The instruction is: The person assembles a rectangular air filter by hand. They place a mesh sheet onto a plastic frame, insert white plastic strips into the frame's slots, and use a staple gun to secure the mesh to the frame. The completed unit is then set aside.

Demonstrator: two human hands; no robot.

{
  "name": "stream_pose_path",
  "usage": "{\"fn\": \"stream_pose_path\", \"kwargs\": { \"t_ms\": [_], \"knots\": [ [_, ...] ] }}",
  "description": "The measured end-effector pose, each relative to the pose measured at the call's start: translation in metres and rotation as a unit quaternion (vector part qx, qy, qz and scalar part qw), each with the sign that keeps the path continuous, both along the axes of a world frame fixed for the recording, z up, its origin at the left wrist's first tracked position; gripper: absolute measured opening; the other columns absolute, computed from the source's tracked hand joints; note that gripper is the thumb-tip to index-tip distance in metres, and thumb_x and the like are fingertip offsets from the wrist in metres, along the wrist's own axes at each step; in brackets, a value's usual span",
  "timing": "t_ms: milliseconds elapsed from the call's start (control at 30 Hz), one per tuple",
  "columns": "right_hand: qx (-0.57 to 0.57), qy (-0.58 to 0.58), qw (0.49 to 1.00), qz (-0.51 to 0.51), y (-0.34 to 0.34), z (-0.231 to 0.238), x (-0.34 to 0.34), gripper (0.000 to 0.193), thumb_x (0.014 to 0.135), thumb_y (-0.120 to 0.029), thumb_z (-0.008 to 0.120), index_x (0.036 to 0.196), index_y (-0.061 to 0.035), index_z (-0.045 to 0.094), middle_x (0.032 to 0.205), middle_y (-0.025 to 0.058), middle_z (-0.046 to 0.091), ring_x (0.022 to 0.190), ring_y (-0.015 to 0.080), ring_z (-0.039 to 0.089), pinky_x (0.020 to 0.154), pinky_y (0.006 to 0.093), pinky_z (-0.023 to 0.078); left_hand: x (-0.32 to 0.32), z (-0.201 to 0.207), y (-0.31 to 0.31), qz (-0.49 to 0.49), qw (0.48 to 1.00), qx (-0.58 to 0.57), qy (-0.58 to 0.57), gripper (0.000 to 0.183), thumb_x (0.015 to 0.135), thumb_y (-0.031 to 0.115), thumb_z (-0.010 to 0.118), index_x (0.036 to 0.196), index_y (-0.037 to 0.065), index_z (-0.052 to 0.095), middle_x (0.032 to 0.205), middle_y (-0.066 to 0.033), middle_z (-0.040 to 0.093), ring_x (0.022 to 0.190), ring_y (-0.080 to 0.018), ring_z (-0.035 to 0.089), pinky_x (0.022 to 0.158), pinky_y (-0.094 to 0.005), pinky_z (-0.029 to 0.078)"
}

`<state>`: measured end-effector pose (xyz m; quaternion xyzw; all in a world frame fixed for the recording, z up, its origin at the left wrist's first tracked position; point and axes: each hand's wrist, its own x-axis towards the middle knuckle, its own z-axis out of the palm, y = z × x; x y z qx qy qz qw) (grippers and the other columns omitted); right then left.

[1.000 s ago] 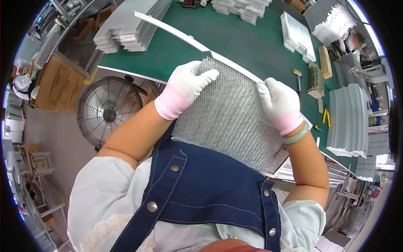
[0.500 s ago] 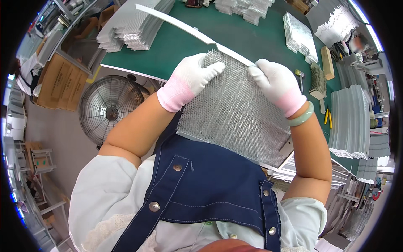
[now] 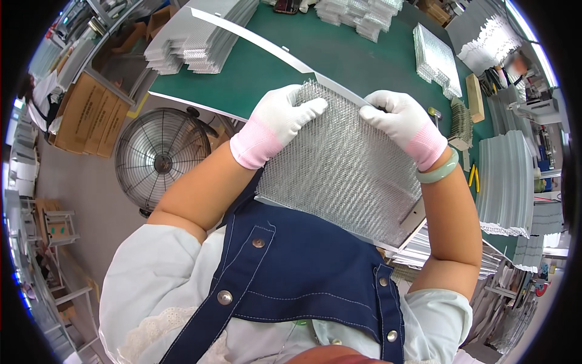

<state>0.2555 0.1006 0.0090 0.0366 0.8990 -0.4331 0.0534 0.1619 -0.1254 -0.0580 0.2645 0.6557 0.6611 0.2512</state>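
Observation:
In front of my apron I have a silver metal mesh panel [image 3: 345,158], tilted, with pale metal edging along its lower side and lower right corner. Gloved in white with a pink cuff, my left hand [image 3: 282,121] grips the panel's upper left corner, thumb on top of the mesh. A long white angled metal strip [image 3: 254,39] is bent at a notch; one part lies along the panel's upper edge and the other juts out to the far left. My right hand [image 3: 403,121], gloved alike, is closed round the strip and panel edge at the upper right corner. Its fingers beneath are hidden.
On the green table [image 3: 357,64] lie stacked mesh sheets [image 3: 203,39], more mesh pieces [image 3: 436,57], a wooden block [image 3: 474,100] and yellow-handled pliers [image 3: 473,177]. Grey strips [image 3: 504,176] are piled at right. A floor fan [image 3: 160,161] and cardboard boxes [image 3: 91,115] stand left.
Both hands and the panel's upper edge have shifted slightly nearer to me. My right fingers have loosened a little and lie more along the strip. The strip remains against the panel.

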Motion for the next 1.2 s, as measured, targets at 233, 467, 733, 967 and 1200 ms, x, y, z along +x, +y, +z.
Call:
{"fn": "stream_pose_path", "kwargs": {
  "t_ms": [233, 467, 733, 967, 1200],
  "knots": [
    [0.256, 0.075, 0.963, 0.044, -0.012, -0.008, 0.006, 0.044, 0.100, -0.040, 0.051, 0.083, -0.0004, 0.057, 0.075, 0.0179, 0.060, 0.073, 0.0325, 0.062, 0.069, 0.0412, 0.048, 0.004, 0.000, -0.002, -0.009, 1.000, -0.014, 0.009, 0.030, 0.097, 0.021, 0.065, 0.116, -0.004, 0.063, 0.101, -0.0018, 0.067, 0.092, -0.0064, 0.059, 0.085, -0.0240, 0.047],
    [0.282, 0.110, 0.953, 0.006, -0.019, -0.021, 0.008, 0.048, 0.100, -0.045, 0.048, 0.079, -0.0034, 0.058, 0.070, 0.0197, 0.060, 0.071, 0.0393, 0.062, 0.066, 0.0454, 0.049, -0.002, 0.024, -0.015, -0.033, 0.986, -0.152, 0.063, 0.034, 0.099, 0.026, 0.061, 0.115, -0.004, 0.062, 0.099, -0.0029, 0.066, 0.091, -0.0069, 0.058, 0.084, -0.0251, 0.047],
    [0.299, 0.099, 0.949, 0.027, -0.029, -0.012, 0.004, 0.050, 0.100, -0.047, 0.047, 0.080, -0.0030, 0.060, 0.074, 0.0201, 0.063, 0.074, 0.0384, 0.063, 0.068, 0.0438, 0.050, 0.014, -0.007, -0.008, 0.060, 0.993, -0.046, 0.092, 0.032, 0.098, 0.028, 0.060, 0.100, -0.004, 0.060, 0.082, -0.0068, 0.062, 0.077, -0.0143, 0.056, 0.074, -0.0312, 0.048],
    [0.313, 0.118, 0.942, 0.025, -0.027, -0.005, 0.008, 0.048, 0.100, -0.045, 0.047, 0.080, -0.0032, 0.058, 0.073, 0.0199, 0.061, 0.074, 0.0394, 0.062, 0.068, 0.0442, 0.049, 0.015, 0.003, -0.009, 0.045, 0.993, -0.065, 0.082, 0.028, 0.100, 0.021, 0.058, 0.109, -0.004, 0.062, 0.094, -0.0053, 0.066, 0.085, -0.0103, 0.057, 0.080, -0.0275, 0.047],
    [0.337, 0.141, 0.931, -0.006, -0.034, -0.015, 0.013, 0.046, 0.098, -0.046, 0.050, 0.081, -0.0034, 0.058, 0.072, 0.0191, 0.061, 0.072, 0.0390, 0.062, 0.067, 0.0462, 0.049, 0.010, 0.003, -0.007, 0.026, 0.997, -0.061, 0.046, 0.028, 0.101, 0.020, 0.057, 0.114, -0.004, 0.063, 0.099, -0.0017, 0.066, 0.089, -0.0059, 0.055, 0.083, -0.0242, 0.046]
  ]
}}
